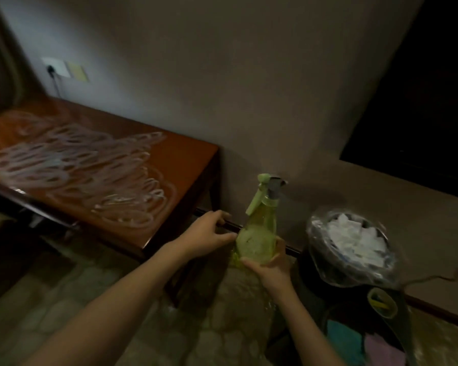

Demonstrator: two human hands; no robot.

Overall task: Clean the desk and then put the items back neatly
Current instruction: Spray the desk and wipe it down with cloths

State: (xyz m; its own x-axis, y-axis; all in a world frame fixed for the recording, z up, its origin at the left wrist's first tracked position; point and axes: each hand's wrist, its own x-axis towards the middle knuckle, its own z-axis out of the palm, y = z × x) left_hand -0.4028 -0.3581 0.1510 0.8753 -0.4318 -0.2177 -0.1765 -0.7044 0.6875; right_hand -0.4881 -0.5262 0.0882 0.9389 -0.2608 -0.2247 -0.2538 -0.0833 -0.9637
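A green see-through spray bottle (259,231) with a grey nozzle stands upright in the air to the right of the desk. My right hand (271,268) grips its base from below. My left hand (209,233) is beside the bottle's left side, fingers spread and fingertips touching or nearly touching it. The reddish-brown wooden desk (180,165) stretches to the left, its top covered with looping whitish streaks of foam or liquid (90,170).
A black bin lined with a clear bag (349,249), holding crumpled white paper, stands to the right of the bottle. A dark container with coloured cloths (365,339) is at the lower right. A wall socket with a plug (54,67) sits behind the desk. Patterned floor below.
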